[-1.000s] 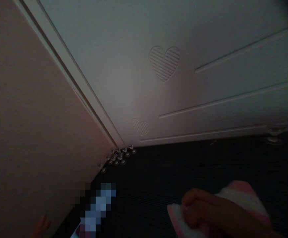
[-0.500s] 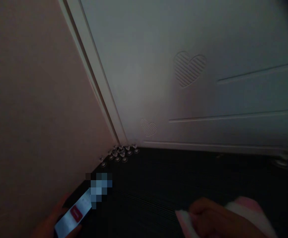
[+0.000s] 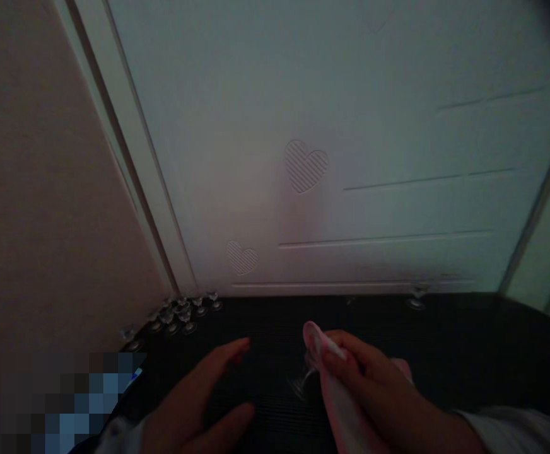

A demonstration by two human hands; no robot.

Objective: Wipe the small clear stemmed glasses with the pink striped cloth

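Low in the middle, my left hand (image 3: 209, 397) is open, thumb and fingers apart, and holds nothing. My right hand (image 3: 374, 378) is closed on a pink and white cloth (image 3: 345, 410). At the cloth's left edge is a small clear stemmed glass (image 3: 301, 381); its foot shows and the cloth covers part of its bowl. Whether the hand grips the glass through the cloth is hard to see in the dim light. The fingers of my left hand are a little to the left of the glass, not touching it.
Several small stemmed glasses (image 3: 180, 315) cluster at the back left corner of the dark surface (image 3: 265, 321). Another small glass (image 3: 417, 297) stands at the back right. Behind rises a white panel (image 3: 237, 176) with embossed hearts. A lit phone (image 3: 135, 377), partly blurred out, lies at the left edge.
My left hand has let go of the phone and moved right, now open. My right hand, with the cloth, has come up and left, and a glass shows at it. The view has turned right.
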